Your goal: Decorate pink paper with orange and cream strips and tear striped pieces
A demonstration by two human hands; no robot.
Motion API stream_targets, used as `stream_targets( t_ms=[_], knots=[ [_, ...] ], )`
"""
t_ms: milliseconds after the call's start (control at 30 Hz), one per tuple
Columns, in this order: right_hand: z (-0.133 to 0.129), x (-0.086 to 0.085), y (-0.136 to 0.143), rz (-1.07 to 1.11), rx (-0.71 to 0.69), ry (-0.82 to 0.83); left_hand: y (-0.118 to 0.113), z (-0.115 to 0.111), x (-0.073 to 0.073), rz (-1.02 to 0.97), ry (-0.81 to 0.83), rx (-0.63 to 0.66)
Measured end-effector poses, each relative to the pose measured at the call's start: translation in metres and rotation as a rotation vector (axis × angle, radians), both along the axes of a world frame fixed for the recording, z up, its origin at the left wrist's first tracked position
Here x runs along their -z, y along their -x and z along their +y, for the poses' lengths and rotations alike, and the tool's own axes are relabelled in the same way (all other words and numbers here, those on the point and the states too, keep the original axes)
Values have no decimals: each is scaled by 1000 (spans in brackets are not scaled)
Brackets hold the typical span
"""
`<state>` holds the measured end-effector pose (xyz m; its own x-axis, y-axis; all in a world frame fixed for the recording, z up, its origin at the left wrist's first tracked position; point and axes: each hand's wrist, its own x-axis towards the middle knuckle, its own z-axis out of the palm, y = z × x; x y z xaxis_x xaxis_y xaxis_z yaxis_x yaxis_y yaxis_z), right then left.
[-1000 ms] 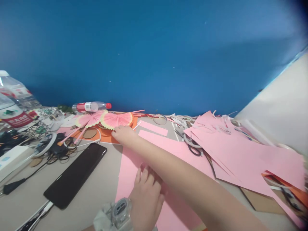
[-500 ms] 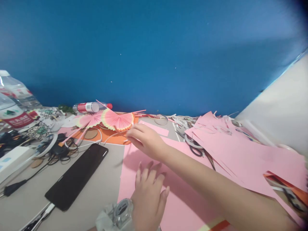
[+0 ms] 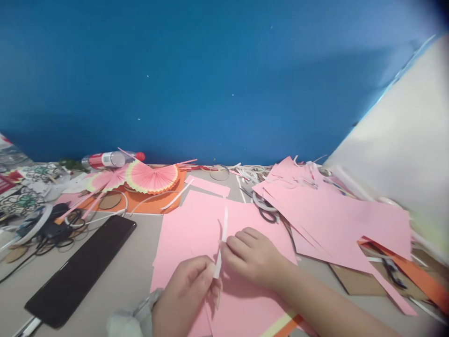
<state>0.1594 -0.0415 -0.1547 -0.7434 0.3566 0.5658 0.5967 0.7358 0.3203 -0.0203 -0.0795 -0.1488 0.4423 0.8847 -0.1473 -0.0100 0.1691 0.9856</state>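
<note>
A narrow white strip [image 3: 225, 223] stands nearly upright above pink paper sheets [image 3: 189, 220], its upper part curving slightly. The strip's lower end is pinched between the thumb and fingers of my left hand [image 3: 184, 295]. Higher up, the closed fingertips of my right hand [image 3: 254, 260] grip the same strip at about its middle. Both hands are close together over the pink sheets. What the strip is made of, paper or tape, I cannot tell.
A black phone [image 3: 82, 269] lies left. Pink folded paper fans [image 3: 152, 178] rest on orange paper [image 3: 149, 202] behind. Black-handled scissors [image 3: 268, 215] and a pink paper pile [image 3: 336, 224] are on the right. A plastic bottle [image 3: 108, 160] lies by the blue wall [image 3: 210, 84].
My right hand has come back from the orange paper to my left hand, bringing the white strip. My left hand has gone from lying spread on the pink paper to pinching the strip.
</note>
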Motion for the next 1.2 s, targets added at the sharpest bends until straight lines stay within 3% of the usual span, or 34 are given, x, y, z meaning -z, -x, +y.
stream_targets(
  t_ms=[200,367,500,700,1200],
  knots=[
    [4,3,-7,86,28,63,-1,-1,1,28,-6,79],
    [0,-1,-7,247,-2,179,1,1,2,190,-108,-41],
    [-10,-4,0,178,-73,258,3,3,2,265,-149,-126],
    [-10,-2,2,151,-96,327,4,3,4,322,-168,-154],
    [-6,-1,-2,101,-102,334,9,5,4,372,-165,-190]
  ],
)
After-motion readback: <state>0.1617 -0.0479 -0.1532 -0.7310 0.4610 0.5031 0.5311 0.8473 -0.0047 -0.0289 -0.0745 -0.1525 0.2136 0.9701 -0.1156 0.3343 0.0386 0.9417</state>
